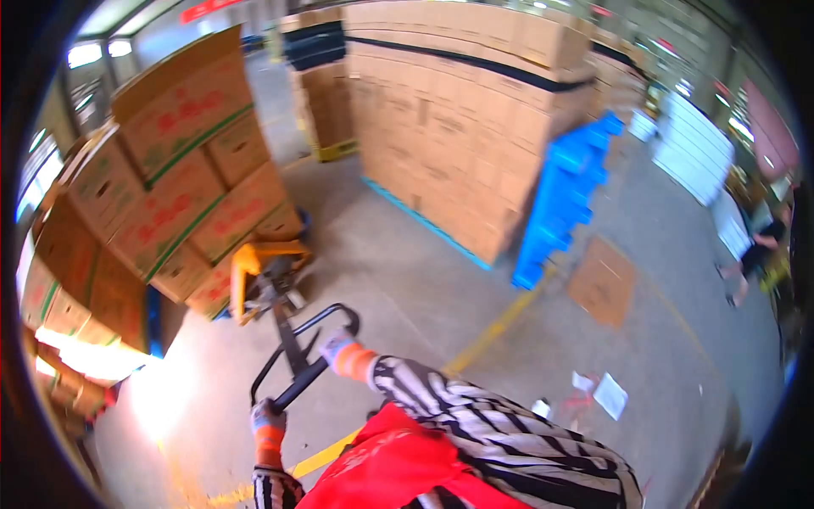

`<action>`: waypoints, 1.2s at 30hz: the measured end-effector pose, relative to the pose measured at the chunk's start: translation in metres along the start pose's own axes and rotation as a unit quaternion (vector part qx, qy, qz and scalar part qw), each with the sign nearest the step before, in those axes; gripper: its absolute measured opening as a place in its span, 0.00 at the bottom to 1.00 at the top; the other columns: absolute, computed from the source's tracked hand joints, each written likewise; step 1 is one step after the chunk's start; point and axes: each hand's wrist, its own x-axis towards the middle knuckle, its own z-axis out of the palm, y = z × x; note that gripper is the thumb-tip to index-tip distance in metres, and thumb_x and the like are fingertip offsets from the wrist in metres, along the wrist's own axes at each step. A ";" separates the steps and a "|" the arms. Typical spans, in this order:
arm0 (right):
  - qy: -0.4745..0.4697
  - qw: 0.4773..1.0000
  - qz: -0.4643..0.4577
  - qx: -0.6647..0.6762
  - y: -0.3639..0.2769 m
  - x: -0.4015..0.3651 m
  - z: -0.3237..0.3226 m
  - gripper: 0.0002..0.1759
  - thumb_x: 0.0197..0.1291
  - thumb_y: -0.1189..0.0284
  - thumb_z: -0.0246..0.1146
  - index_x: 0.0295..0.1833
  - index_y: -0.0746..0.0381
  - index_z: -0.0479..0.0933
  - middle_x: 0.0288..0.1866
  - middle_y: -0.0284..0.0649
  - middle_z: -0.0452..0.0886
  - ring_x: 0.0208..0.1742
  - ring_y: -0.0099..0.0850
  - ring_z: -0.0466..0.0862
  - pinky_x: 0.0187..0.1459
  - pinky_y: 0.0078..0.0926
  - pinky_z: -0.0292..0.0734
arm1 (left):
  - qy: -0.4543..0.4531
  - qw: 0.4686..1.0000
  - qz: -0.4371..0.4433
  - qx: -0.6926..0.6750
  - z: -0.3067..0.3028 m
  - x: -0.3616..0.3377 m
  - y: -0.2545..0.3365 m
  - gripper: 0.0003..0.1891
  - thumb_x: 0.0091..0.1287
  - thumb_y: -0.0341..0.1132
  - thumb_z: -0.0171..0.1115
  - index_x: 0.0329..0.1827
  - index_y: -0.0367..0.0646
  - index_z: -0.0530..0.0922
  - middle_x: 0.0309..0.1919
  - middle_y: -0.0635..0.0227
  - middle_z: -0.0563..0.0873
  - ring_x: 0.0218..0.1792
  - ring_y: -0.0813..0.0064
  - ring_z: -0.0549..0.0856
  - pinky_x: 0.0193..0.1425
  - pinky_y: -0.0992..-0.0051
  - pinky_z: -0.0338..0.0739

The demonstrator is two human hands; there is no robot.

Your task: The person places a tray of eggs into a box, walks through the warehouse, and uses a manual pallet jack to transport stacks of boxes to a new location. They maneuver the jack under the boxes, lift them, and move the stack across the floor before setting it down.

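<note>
My left hand [268, 416], in a pale glove with an orange cuff, is closed on the near left end of the black loop handle [298, 386] of a pallet jack. My right hand [341, 346], gloved the same way, grips the handle's right side. Beyond the handle, the shaft runs to the jack's yellow-orange body [243, 276]. That body stands against a tall stack of printed cartons [186, 182] with green bands. The jack's forks are hidden beneath the stack.
A large block of brown cartons [458, 127] with a black band stands ahead. A blue plastic pallet [564, 199] leans upright against its right side. Flat cardboard [602, 282] and paper sheets [610, 396] lie on the floor. Another person [753, 250] is at far right.
</note>
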 end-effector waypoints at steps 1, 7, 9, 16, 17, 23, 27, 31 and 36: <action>0.015 0.999 -0.012 -0.027 -0.001 -0.010 0.008 0.10 0.58 0.69 0.55 0.41 0.53 0.80 0.41 0.38 0.84 0.46 0.35 0.82 0.47 0.40 0.71 | 0.006 1.000 -0.002 -0.005 0.008 -0.013 -0.003 0.07 0.45 0.32 0.65 0.27 0.43 0.78 0.28 0.55 0.82 0.35 0.52 0.80 0.42 0.59 0.76; 0.040 0.997 -0.022 -0.057 -0.010 -0.026 -0.057 0.13 0.53 0.68 0.61 0.46 0.54 0.79 0.43 0.36 0.83 0.48 0.35 0.81 0.45 0.36 0.71 | 0.053 0.998 -0.017 -0.030 -0.043 -0.015 0.012 0.11 0.42 0.28 0.65 0.30 0.42 0.74 0.30 0.56 0.78 0.38 0.52 0.77 0.44 0.58 0.72; 0.021 0.999 -0.025 -0.035 -0.015 -0.028 -0.068 0.12 0.53 0.68 0.61 0.45 0.56 0.80 0.41 0.37 0.83 0.47 0.35 0.82 0.42 0.35 0.72 | 0.056 0.998 -0.013 -0.024 -0.042 -0.012 -0.003 0.13 0.42 0.28 0.65 0.31 0.41 0.74 0.30 0.57 0.77 0.38 0.52 0.76 0.44 0.59 0.72; 0.011 1.000 -0.019 -0.009 -0.012 -0.055 -0.109 0.11 0.55 0.69 0.60 0.43 0.56 0.82 0.40 0.37 0.84 0.44 0.35 0.83 0.39 0.35 0.72 | 0.002 0.998 -0.060 -0.037 -0.087 -0.026 0.017 0.13 0.37 0.26 0.65 0.27 0.39 0.72 0.28 0.57 0.76 0.35 0.53 0.76 0.40 0.60 0.71; 0.000 0.999 -0.035 -0.015 -0.011 -0.059 -0.114 0.11 0.55 0.69 0.59 0.44 0.55 0.81 0.40 0.37 0.84 0.44 0.35 0.83 0.39 0.36 0.73 | 0.002 0.997 -0.066 -0.033 -0.096 -0.029 0.023 0.12 0.36 0.25 0.65 0.25 0.39 0.71 0.27 0.57 0.76 0.34 0.53 0.76 0.39 0.59 0.70; -0.015 0.991 -0.068 0.117 0.019 -0.117 -0.183 0.10 0.57 0.68 0.56 0.41 0.51 0.82 0.39 0.37 0.85 0.44 0.37 0.84 0.49 0.42 0.71 | -0.040 0.997 -0.060 0.031 -0.168 -0.050 0.100 0.09 0.41 0.32 0.66 0.25 0.41 0.76 0.28 0.54 0.80 0.35 0.51 0.79 0.42 0.60 0.75; -0.058 0.994 -0.033 0.089 0.024 -0.137 -0.194 0.15 0.54 0.67 0.58 0.48 0.54 0.78 0.47 0.42 0.82 0.50 0.38 0.81 0.52 0.40 0.70 | -0.077 0.995 -0.065 0.024 -0.206 -0.069 0.139 0.11 0.45 0.35 0.67 0.32 0.44 0.78 0.35 0.57 0.81 0.44 0.54 0.78 0.54 0.61 0.72; -0.065 0.993 -0.045 0.084 0.022 -0.160 -0.230 0.15 0.55 0.67 0.56 0.49 0.55 0.78 0.47 0.43 0.82 0.50 0.39 0.82 0.51 0.40 0.72 | -0.101 0.992 -0.066 0.021 -0.231 -0.081 0.149 0.11 0.48 0.37 0.66 0.33 0.45 0.79 0.36 0.59 0.83 0.44 0.55 0.79 0.55 0.63 0.71; -0.093 0.989 -0.060 0.098 0.060 -0.168 -0.239 0.20 0.51 0.60 0.59 0.48 0.56 0.76 0.42 0.45 0.83 0.45 0.45 0.82 0.48 0.46 0.74 | -0.075 0.996 -0.047 0.018 -0.270 -0.080 0.201 0.03 0.54 0.31 0.57 0.27 0.47 0.80 0.30 0.59 0.81 0.38 0.56 0.79 0.45 0.61 0.74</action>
